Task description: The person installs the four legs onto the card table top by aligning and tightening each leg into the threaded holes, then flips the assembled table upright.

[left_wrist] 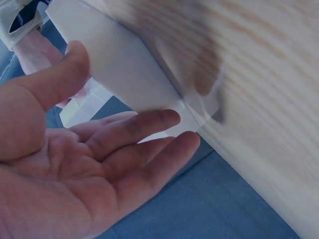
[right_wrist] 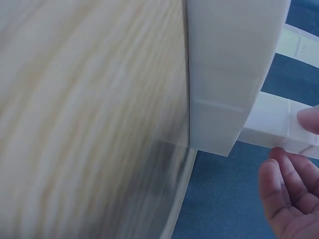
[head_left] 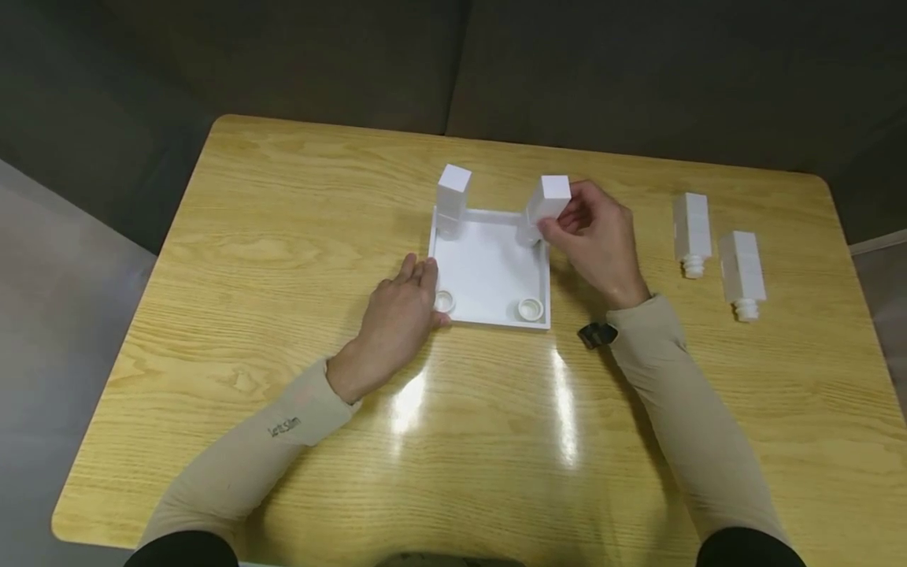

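Note:
A white square tray-like panel (head_left: 489,268) with a raised rim lies on the table. Two white square legs stand upright at its far corners: a left leg (head_left: 453,193) and a right leg (head_left: 547,197). Between thumb and fingers, my right hand (head_left: 602,244) pinches the right leg; the right wrist view shows this hand (right_wrist: 294,199) beside that leg (right_wrist: 271,117). My left hand (head_left: 397,311) rests against the panel's left side near the front corner, fingers fairly straight, as the left wrist view also shows. Round sockets occupy the near corners, the right socket (head_left: 530,309) plain, the left socket (head_left: 444,302) partly covered.
Two more white legs lie on the wooden table (head_left: 283,236) to the right, a farther one (head_left: 692,224) and a nearer one (head_left: 742,264), their threaded ends towards me. A dark wall (head_left: 602,79) stands behind the table. A black strap piece (head_left: 597,335) is at my right wrist.

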Motion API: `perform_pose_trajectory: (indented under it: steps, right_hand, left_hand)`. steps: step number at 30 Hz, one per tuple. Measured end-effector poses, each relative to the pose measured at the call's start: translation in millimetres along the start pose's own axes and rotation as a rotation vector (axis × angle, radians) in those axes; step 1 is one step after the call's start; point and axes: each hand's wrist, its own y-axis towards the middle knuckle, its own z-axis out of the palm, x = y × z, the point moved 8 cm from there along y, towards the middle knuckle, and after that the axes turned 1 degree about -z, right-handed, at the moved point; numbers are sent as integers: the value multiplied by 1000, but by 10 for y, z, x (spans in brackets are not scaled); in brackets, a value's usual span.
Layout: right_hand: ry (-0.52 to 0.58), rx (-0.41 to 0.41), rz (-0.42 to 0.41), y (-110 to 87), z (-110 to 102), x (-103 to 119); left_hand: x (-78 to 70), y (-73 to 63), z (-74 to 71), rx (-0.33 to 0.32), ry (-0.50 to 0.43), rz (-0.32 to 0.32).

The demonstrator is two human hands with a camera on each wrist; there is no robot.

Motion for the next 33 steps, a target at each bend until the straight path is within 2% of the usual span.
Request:
perform_pose_trajectory:
  steps: [6, 16, 26, 33]
  right_hand:
    - [15, -9, -7, 4, 3, -8]
    - [43, -6, 25, -11, 31, -31]
    - [-54, 25, -25, -17, 37, 28]
    - [-52, 17, -26, 0, 19, 15]
  left_hand:
    - [4, -1, 6, -12, -20, 4]
    - [3, -13, 15, -31, 6, 12]
    - [-6, -15, 5, -30, 8, 12]
    - [-1, 3, 15, -14, 5, 4]
